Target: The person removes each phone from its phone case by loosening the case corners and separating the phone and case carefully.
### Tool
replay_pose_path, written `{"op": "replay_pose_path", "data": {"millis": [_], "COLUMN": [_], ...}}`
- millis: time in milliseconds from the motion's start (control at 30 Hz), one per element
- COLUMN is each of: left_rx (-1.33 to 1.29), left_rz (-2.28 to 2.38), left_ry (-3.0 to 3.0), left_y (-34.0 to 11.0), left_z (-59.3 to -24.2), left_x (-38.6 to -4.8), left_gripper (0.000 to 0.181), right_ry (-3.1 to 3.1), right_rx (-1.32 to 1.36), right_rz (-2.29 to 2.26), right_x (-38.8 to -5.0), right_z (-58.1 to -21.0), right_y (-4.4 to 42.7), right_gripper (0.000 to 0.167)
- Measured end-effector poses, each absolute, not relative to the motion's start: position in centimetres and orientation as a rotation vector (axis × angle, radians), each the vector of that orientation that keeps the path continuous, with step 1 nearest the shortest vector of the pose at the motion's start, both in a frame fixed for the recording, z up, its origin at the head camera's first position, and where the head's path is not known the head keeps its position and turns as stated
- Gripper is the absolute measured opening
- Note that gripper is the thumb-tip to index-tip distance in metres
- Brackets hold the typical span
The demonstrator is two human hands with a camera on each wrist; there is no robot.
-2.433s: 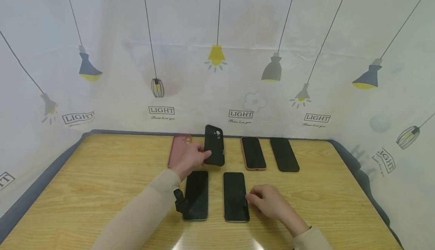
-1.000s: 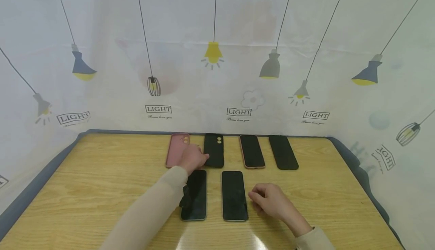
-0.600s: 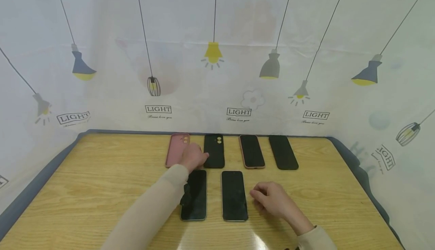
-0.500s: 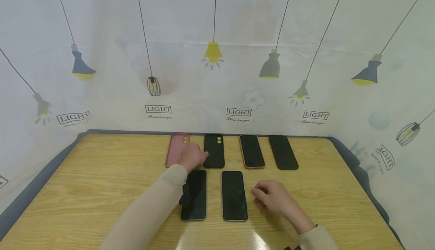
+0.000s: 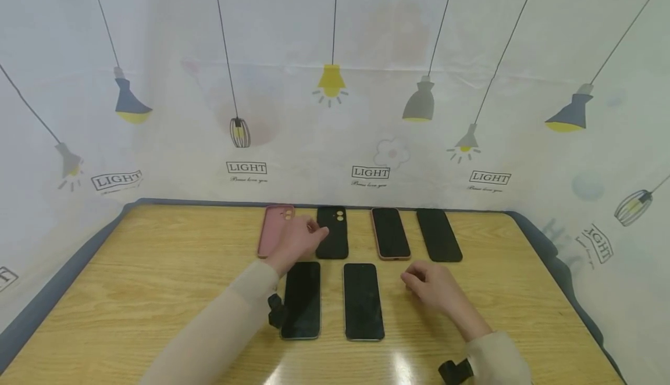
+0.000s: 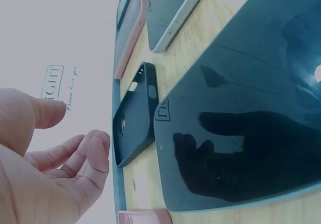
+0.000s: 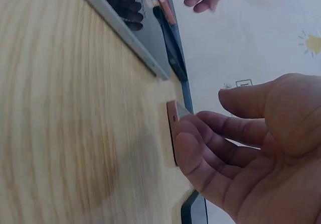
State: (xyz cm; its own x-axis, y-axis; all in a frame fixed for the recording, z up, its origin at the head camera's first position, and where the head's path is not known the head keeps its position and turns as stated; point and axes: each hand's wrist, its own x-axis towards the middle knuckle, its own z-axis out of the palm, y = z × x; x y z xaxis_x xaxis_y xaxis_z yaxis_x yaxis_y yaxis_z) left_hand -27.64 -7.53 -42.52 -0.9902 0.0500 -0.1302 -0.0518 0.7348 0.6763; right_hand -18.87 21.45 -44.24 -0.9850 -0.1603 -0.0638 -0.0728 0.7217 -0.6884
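Note:
In the head view my left hand (image 5: 299, 237) hovers over the gap between the pink case (image 5: 270, 231) and the black case (image 5: 332, 241), fingers loosely bent around nothing. The left wrist view shows the black case (image 6: 135, 116) beyond those fingers, lying apart from the hand (image 6: 55, 158). My right hand (image 5: 437, 289) is above the table, to the right of a dark phone (image 5: 363, 302), and holds nothing. In the right wrist view its fingers hang loosely curled (image 7: 256, 148). A second dark phone (image 5: 302, 300) lies beside my left wrist.
A phone with a pink edge (image 5: 391, 234) and a flat black item (image 5: 439, 235) lie at the back right of the wooden table (image 5: 173, 257). Behind the table hangs a white cloth (image 5: 293, 111) printed with lamps.
My left hand has risen off the black case, which it was holding tilted up earlier and which now lies flat. My right hand has moved right and farther back.

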Motion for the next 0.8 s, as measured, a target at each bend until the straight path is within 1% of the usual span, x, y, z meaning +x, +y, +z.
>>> {"op": "replay_pose_path", "data": {"millis": [233,533,800], "left_rx": [0.122,0.306,0.448], "left_rz": [1.216,1.173,1.217], "left_ry": [2.746,2.8,2.795], "left_y": [-7.6,-6.9,-6.3], "left_z": [-42.5,-42.3,-42.5], "left_x": [-26.2,-24.2,-22.9], "left_gripper": [0.034,0.033,0.034], "right_ry": [2.924,2.963,2.977], "right_rx": [-0.156,-0.099,-0.021], "right_rz": [-1.004,-0.988,-0.949], "right_x": [-20.2,-21.7,-23.1], "right_z": [-44.5,-45.1,-45.7], "right_y": [22.0,22.2,21.9], "right_gripper": [0.018,0.022,0.04]}}
